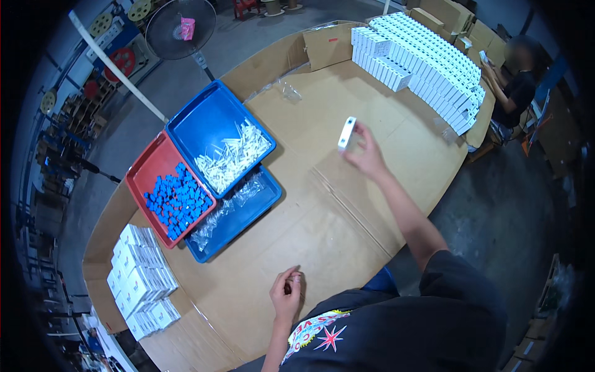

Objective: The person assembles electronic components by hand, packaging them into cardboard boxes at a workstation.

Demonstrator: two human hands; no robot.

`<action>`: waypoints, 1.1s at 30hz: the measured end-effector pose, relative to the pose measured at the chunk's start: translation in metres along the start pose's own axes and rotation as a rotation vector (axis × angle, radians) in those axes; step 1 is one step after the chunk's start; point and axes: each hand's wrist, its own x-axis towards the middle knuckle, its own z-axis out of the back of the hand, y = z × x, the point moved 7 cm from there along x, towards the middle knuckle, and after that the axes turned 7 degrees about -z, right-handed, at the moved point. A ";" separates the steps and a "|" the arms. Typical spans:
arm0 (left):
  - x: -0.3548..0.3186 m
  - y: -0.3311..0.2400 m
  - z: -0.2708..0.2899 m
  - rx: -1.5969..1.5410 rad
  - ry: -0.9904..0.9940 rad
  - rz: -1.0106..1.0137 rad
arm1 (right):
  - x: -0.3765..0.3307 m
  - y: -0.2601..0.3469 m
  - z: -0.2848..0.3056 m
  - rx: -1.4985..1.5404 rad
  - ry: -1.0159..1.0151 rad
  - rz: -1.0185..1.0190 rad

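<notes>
In my right hand (367,154), raised over the right half of the cardboard-covered table, is a small white box (347,132). The fingers and thumb pinch it by its side, and it is held up on its narrow end. My left hand (286,294) rests low over the table close to my body, fingers curled toward the thumb, with nothing visible in them. Far right, many matching white boxes (427,68) stand stacked in tight rows, well beyond my right hand.
A blue tray (197,111) of white slim pieces (232,155) overlaps a lower blue tray (217,245) with clear plastic bags. Beside them a red tray (145,170) holds blue parts (178,199). Flat white cartons (137,279) are piled at left. Another person (517,80) sits far right.
</notes>
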 end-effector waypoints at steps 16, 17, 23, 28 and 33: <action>0.003 0.008 -0.010 0.072 0.044 -0.029 | 0.317 -0.049 0.182 -0.359 -0.580 -0.053; 0.005 0.007 -0.013 0.065 0.049 -0.061 | 0.327 -0.051 0.193 -0.399 -0.616 -0.039; 0.007 0.014 -0.017 0.148 0.084 -0.099 | 0.351 -0.084 0.184 -0.386 -0.567 -0.173; 0.009 0.009 -0.014 0.189 0.092 -0.117 | 0.361 -0.080 0.171 -0.371 -0.563 -0.143; 0.013 0.006 -0.015 0.229 0.105 -0.157 | 0.361 -0.088 0.165 -0.416 -0.542 -0.104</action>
